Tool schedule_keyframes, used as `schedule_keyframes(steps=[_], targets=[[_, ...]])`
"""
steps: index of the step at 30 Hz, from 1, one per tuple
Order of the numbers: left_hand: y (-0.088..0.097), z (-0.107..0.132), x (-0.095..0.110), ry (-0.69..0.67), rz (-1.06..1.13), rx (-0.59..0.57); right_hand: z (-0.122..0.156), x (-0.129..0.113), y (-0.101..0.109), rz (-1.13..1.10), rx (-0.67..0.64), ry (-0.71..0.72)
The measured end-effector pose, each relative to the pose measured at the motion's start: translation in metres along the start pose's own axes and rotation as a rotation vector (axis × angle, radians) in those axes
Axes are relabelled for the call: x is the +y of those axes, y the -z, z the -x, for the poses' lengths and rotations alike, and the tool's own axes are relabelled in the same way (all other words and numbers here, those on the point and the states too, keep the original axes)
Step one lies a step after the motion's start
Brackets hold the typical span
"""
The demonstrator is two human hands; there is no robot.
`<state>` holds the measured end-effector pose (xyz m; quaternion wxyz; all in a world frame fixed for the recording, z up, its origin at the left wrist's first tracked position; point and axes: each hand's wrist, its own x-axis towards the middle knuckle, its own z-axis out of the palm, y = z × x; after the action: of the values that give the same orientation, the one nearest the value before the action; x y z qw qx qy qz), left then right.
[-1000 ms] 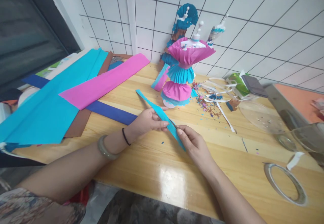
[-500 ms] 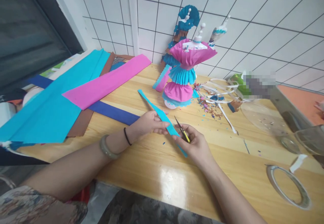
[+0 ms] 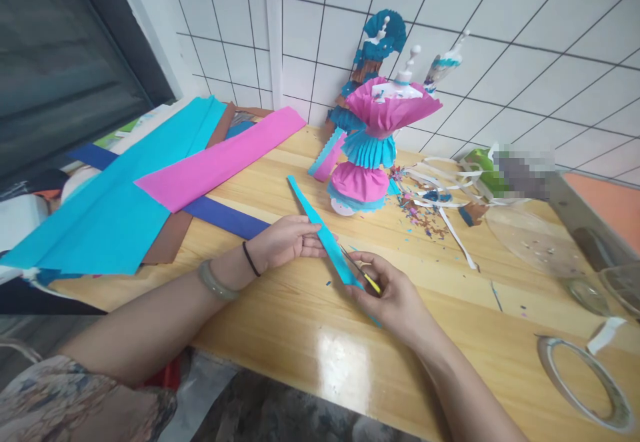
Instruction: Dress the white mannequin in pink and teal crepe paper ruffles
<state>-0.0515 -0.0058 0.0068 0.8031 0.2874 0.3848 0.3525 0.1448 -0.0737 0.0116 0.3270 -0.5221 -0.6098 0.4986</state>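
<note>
A narrow strip of turquoise crepe paper (image 3: 333, 252) runs slantwise between my two hands above the table. My left hand (image 3: 293, 242) grips it near its middle, thumb on top and fingers spread underneath. Lower down the strip, my right hand (image 3: 403, 295) pinches it and also holds small scissors (image 3: 373, 285) with a yellow handle part. The dark blades point up and left, beside the strip's edge; whether they are parted is not clear. Just beyond my hands stands a tiered craft (image 3: 361, 182) of pleated pink and turquoise paper.
Turquoise (image 3: 115, 189) and pink paper sheets (image 3: 225, 159) lie at left, over brown and blue ones. Paper scraps (image 3: 425, 219) and white ribbons (image 3: 450, 170) are scattered at right. A tape roll (image 3: 585, 382) lies front right. A blue-brown paper craft (image 3: 370, 69) leans by the tiled wall.
My left thumb has shifted up the strip, and the left fingers are straighter beneath it. My right hand has turned slightly, bringing the scissors closer along the strip. The view has shifted a little.
</note>
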Motion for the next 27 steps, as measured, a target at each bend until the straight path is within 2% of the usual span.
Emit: schedule_keyframes(steps=[5,11,15,19,23,27], targets=[[0.002,-0.001,0.000,-0.060,0.017,-0.094,0.000,-0.001,0.001,-0.011,-0.011,0.017],[0.004,-0.002,0.001,-0.099,0.069,-0.084,-0.003,0.006,0.003,0.011,0.027,-0.003],[0.003,-0.003,0.000,-0.118,0.076,-0.077,-0.005,0.011,0.004,-0.002,0.119,-0.022],[-0.004,0.000,-0.006,-0.104,0.063,-0.157,-0.007,0.009,0.003,-0.091,0.215,-0.026],[-0.008,0.002,-0.011,-0.052,0.031,-0.228,-0.007,0.005,-0.001,-0.061,0.159,-0.020],[-0.003,0.000,-0.007,-0.055,0.024,-0.122,-0.005,0.005,-0.004,0.019,0.104,0.006]])
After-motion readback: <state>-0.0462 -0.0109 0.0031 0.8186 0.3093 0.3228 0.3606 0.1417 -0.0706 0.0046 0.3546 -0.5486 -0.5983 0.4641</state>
